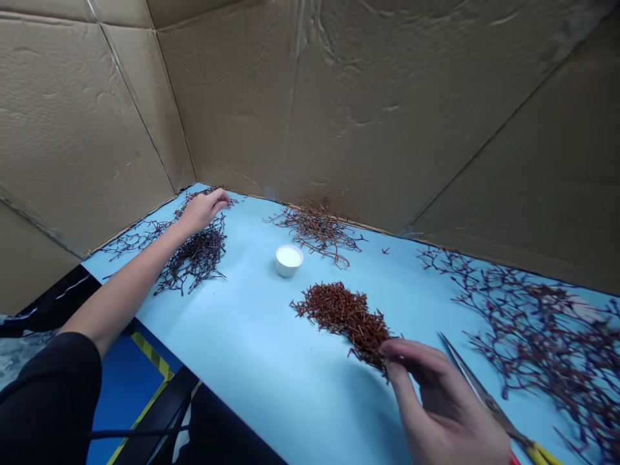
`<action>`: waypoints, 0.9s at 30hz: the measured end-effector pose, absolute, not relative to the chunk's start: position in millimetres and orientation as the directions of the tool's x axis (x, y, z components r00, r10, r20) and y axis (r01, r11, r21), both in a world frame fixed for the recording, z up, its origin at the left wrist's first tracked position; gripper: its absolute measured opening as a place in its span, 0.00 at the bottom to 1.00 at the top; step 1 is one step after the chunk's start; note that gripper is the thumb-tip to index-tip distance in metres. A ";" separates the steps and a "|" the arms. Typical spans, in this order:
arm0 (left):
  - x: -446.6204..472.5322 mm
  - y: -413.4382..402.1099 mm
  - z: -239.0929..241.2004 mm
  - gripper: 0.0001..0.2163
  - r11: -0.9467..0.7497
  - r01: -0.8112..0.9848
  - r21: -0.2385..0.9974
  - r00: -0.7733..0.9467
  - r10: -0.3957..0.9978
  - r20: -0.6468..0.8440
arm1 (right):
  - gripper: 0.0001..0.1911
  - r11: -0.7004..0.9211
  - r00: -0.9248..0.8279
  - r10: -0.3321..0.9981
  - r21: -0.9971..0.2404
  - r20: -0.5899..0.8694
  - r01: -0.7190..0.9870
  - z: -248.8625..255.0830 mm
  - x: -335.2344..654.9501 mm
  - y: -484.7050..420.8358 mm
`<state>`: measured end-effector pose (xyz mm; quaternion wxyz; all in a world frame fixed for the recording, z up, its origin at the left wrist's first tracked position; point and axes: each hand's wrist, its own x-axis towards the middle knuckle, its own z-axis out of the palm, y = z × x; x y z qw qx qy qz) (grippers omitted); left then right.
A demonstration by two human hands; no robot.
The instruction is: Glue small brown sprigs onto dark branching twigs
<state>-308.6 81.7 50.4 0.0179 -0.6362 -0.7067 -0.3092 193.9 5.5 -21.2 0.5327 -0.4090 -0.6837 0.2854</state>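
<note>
Stretched out to the far left, my left hand (208,208) is over a pile of thin reddish-brown branched pieces (191,199). Its fingers are curled together, and whatever they hold is hidden. Just below that wrist lies a darker heap of branching twig-like pieces (201,252). My right hand (448,410) is in the lower right, at the near end of a long mound of short red-brown pieces (339,310). Thumb and forefinger are pinched together at the mound's edge; I cannot make out what is between them.
A small white cup (289,260) stands mid-table. Behind it lie long thin brown strands (320,229). Scissors with yellow-and-red handles (489,403) rest beside my right hand, near a spread of dark purplish branched pieces (542,336). Cardboard walls (363,116) border the light-blue table (232,342).
</note>
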 end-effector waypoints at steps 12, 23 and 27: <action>-340.3 61.3 39.5 0.18 0.141 0.900 0.412 -0.168 0.985 0.030 | 0.06 0.802 -0.266 0.579 -0.480 0.771 0.355 -15.3 192.8 9.2; -333.4 41.8 117.9 0.12 -0.123 0.749 0.651 -0.218 0.882 0.418 | 0.03 0.747 -0.159 0.640 -0.561 0.751 0.357 -14.6 193.5 16.4; -293.0 33.3 127.2 0.15 -0.318 0.605 0.730 -0.257 0.790 0.557 | 0.07 0.710 -0.178 0.686 -0.596 0.705 0.375 6.9 183.7 15.7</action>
